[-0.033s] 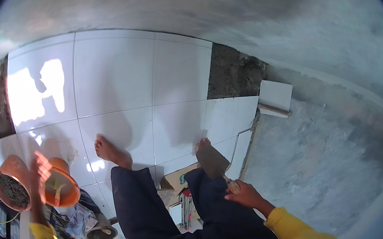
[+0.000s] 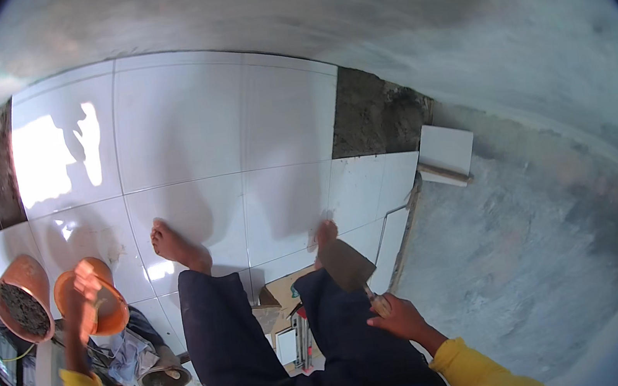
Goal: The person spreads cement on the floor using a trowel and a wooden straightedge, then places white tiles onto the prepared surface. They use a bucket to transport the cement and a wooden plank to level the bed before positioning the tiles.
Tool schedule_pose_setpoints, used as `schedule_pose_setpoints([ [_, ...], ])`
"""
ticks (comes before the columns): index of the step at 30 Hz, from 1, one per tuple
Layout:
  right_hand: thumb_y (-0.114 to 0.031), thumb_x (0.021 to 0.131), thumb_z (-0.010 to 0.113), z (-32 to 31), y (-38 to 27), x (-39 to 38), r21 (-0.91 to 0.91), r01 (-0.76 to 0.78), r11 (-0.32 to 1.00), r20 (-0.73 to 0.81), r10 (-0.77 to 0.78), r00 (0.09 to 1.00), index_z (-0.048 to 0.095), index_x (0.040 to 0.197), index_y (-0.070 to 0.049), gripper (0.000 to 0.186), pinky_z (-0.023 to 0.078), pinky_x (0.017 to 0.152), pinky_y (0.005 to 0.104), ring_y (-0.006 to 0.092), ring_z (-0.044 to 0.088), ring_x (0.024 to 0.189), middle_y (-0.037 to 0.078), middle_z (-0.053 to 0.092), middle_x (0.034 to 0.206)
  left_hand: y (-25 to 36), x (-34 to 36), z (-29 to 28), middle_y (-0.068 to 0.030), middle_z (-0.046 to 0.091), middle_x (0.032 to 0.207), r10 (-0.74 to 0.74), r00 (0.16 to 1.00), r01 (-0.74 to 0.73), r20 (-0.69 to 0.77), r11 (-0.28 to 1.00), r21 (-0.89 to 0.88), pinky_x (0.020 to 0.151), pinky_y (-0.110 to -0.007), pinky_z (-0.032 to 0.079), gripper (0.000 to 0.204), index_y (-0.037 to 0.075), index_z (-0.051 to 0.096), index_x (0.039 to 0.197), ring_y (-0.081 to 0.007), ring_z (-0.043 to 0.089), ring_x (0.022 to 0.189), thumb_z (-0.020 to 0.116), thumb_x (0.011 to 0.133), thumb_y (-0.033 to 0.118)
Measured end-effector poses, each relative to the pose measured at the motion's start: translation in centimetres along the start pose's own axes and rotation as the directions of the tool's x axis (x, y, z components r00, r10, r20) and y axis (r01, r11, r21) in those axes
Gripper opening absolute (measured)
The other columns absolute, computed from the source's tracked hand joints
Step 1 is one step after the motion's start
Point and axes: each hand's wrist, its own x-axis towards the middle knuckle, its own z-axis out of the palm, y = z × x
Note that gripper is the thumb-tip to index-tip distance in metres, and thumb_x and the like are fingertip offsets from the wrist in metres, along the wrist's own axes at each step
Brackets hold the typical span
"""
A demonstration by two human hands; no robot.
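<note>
Currently, the right hand (image 2: 397, 317) has its fingers wrapped around the handle of a flat, grey-brown trowel (image 2: 348, 264), whose long axis slants forward and left, blade toward the bare right foot (image 2: 326, 233). The blurred left hand (image 2: 84, 297) is over a round, orange plastic bucket (image 2: 114, 325); whether its fingers are spread I cannot tell. Left of that hand, well apart from the trowel, stands an orange-brown bucket of dark grey mortar (image 2: 32, 274).

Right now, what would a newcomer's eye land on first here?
First, the glaring patch of light on the white tiles at upper left. Then the broad-bladed trowel gripped in the right hand, lower right of centre. At lower left, the left hand shows against an orange bucket.
</note>
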Motion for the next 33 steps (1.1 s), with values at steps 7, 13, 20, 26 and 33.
schedule_pose_setpoints([
  [7, -0.047, 0.081, 0.089, -4.0, 20.8, -1.7, -0.008, 0.16, 0.987, -0.028, -0.16, 0.987, 0.063, 0.121, -0.003, 0.065, 0.054, 0.092, 0.0484, 0.0419, 0.07, 0.105, 0.019, 0.073, 0.107, 2.0, -30.4, 17.2, -0.0086, 0.072, 0.084, -0.429, 0.714, -0.053, 0.554, 0.755, 0.653, 0.07, -0.035, 0.055, 0.032, 0.005, 0.061, 0.091, -0.0214, 0.072, 0.077, 0.085, 0.092, 0.026],
  [13, -0.035, 0.081, 0.091, -11.3, 35.0, 0.6, 0.4, 0.04, 0.916, 0.153, -0.11, 0.982, 0.063, 0.109, -0.004, 0.051, 0.056, 0.079, 0.0413, 0.0279, 0.071, 0.083, 0.009, 0.07, 0.087, 10.7, -47.2, 36.4, -0.0182, 0.065, 0.084, -0.38, 0.753, -0.32, 0.537, 0.501, 0.804, 0.072, -0.049, 0.053, 0.041, 0.002, 0.056, 0.085, -0.0421, 0.068, 0.081, 0.08, 0.093, 0.034],
  [20, -0.026, 0.081, 0.093, -16.0, 47.6, -1.4, 0.739, -0.168, 0.652, 0.406, -0.233, 0.884, 0.065, 0.104, -0.01, 0.039, 0.051, 0.079, 0.0292, 0.0105, 0.062, 0.083, -0.002, 0.065, 0.092, 21.3, -53.7, 53.8, -0.0166, 0.065, 0.087, -0.286, 0.738, -0.385, 0.611, 0.565, 0.73, 0.074, -0.052, 0.052, 0.027, 0.004, 0.062, 0.087, -0.0423, 0.066, 0.084, 0.074, 0.098, 0.025],
  [26, -0.035, 0.099, 0.075, -20.4, 51.6, 2.1, 0.818, -0.265, 0.51, 0.379, -0.134, 0.916, 0.063, 0.106, -0.009, 0.029, 0.047, 0.079, 0.0282, 0.0095, 0.057, 0.086, 0.0, 0.062, 0.091, 24.5, -59.1, 65.8, -0.0106, 0.073, 0.095, -0.495, 0.278, -0.475, 0.823, 0.673, 0.566, 0.081, -0.046, 0.057, 0.022, 0.012, 0.072, 0.101, -0.0335, 0.072, 0.095, 0.066, 0.104, 0.033],
  [33, -0.038, 0.11, 0.058, -30.2, 56.2, 22.8, 0.786, 0.026, 0.617, -0.123, 0.116, 0.986, 0.063, 0.115, -0.003, 0.035, 0.057, 0.072, 0.0396, 0.0209, 0.069, 0.078, 0.01, 0.072, 0.09, 24.8, -57.8, 84.1, -0.0125, 0.075, 0.093, -0.66, 0.017, -0.654, 0.751, 0.561, 0.508, 0.08, -0.044, 0.059, 0.035, 0.008, 0.073, 0.099, -0.0339, 0.076, 0.092, 0.064, 0.104, 0.042],
])
